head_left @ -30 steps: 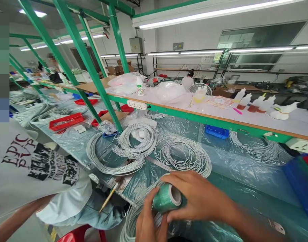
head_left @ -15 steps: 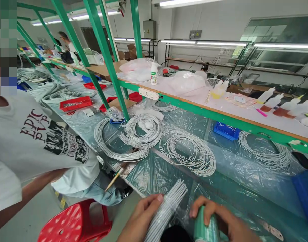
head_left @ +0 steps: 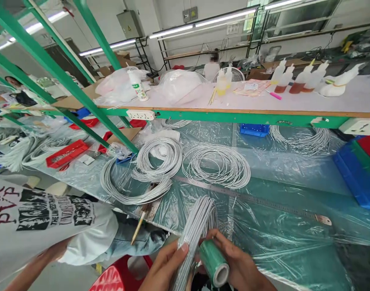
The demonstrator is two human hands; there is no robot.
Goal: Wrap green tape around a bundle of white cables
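Note:
A thick bundle of grey-white cables [head_left: 194,226] stands up from the bottom centre, its upper part over the table's front. My left hand [head_left: 168,262] is closed round the bundle from the left, thumb across its front. In my right hand [head_left: 236,258] is a green roll [head_left: 213,262] with a white core, tilted, its open end facing me. The roll lies close beside the bundle's right side. Behind the bundle, a loose cable coil [head_left: 217,165] and a tighter coil [head_left: 157,159] rest on the plastic-covered table [head_left: 288,238].
A steel ruler [head_left: 263,201] crosses the table. A person in a white shirt [head_left: 51,218] is at the left, near a red stool [head_left: 121,275]. Blue bins [head_left: 351,173] stand right. Bottles [head_left: 303,76] sit on the shelf [head_left: 197,101]. A wooden-handled tool [head_left: 138,228] overhangs the edge.
The view has swung right and down. My right hand has brought the roll against or near the bundle and tipped its core end towards me. The bundle stands more upright.

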